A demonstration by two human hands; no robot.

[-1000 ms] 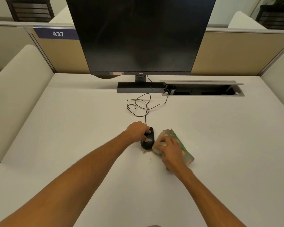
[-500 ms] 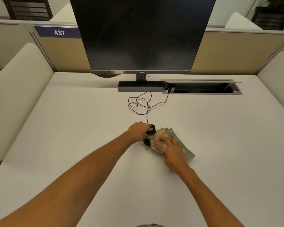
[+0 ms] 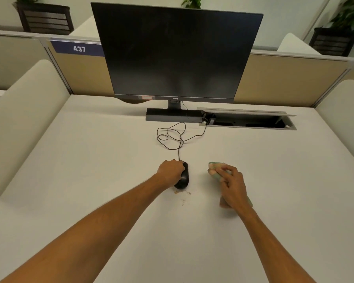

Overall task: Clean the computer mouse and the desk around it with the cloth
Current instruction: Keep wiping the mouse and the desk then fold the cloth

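Observation:
A black wired computer mouse (image 3: 184, 177) lies on the white desk (image 3: 90, 170), and my left hand (image 3: 170, 170) grips its left side. To the right, apart from the mouse, my right hand (image 3: 232, 184) presses on a folded green and peach cloth (image 3: 214, 169) that lies on the desk; most of the cloth is hidden under the hand. Small brown crumbs (image 3: 182, 194) are scattered on the desk just in front of the mouse.
The mouse cable (image 3: 173, 137) loops back to an open cable tray (image 3: 247, 120) in the desk. A dark monitor (image 3: 176, 52) on its flat base (image 3: 172, 116) stands at the back. Padded partitions close in the left and right sides.
My right hand has slid the cloth to the right, off the mouse, leaving a gap between them. Crumbs in front of the mouse now show. My left hand stays on the mouse.

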